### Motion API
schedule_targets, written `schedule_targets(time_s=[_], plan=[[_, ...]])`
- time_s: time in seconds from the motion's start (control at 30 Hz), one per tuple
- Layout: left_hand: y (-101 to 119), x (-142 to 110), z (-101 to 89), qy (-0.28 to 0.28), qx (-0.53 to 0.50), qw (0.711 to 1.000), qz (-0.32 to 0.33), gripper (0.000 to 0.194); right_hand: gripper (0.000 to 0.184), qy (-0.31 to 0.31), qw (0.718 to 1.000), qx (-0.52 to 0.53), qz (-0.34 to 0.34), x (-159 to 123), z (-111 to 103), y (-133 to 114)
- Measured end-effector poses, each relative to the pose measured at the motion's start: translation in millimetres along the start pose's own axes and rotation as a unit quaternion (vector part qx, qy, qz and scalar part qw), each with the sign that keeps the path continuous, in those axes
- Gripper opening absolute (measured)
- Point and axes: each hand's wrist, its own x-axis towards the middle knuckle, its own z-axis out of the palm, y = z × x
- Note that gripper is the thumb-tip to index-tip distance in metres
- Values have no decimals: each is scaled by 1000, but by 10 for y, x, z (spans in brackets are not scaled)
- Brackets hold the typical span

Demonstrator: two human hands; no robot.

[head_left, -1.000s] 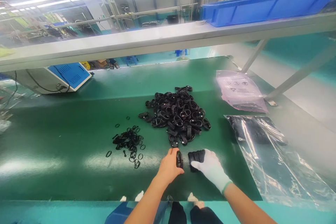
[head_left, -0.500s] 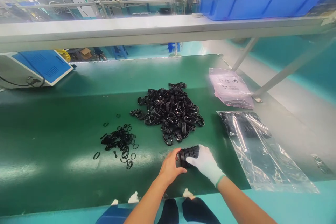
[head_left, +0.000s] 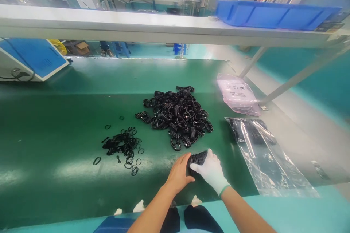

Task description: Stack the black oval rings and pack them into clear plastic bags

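Evenly held from both ends: a row of black cable coils (head_left: 199, 158)

From the head view, the row lies near the front edge of the green work surface (head_left: 68, 113), its coils packed side by side. At its left end, the bare left hand (head_left: 178, 173) is closed around the outermost coils, thumb on the near side and fingers on the far side. At the other end, the right hand (head_left: 212, 172), in a white glove, grips the row with its thumb laid along the near side. How firmly either presses cannot be told.

Each coil looks light, springy and hard to damage; the row as a whole is probably floppy, since nothing visible binds one coil to the next. Pressure along its length, with a palm at each end, should suit it best; lifting by the middle could let the end coils drop. The smooth black jackets may slide a little on bare skin, less on the glove.

Just beyond lies a heap of similar coils (head_left: 179, 114), with scattered black bands (head_left: 123, 143) to its left. To the right, a clear bag (head_left: 276, 164) holds dark contents, and a pink bag (head_left: 237, 94) lies behind it.
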Motion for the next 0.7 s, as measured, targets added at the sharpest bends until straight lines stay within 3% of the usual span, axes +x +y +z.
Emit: schedule_targets(time_s=[0.2,0.47,0.7], plan=[[-19,41,-38,-8,7,1000,-4,83,97,-39,998,22,-33,40,-43,73],[-41,38,-31,-4,8,1000,-3,82,85,-19,998,41,-33,31,-48,89],[-95,81,50,8,30,1000,2,85,104,16,1000,14,19,-57,21,-86]])
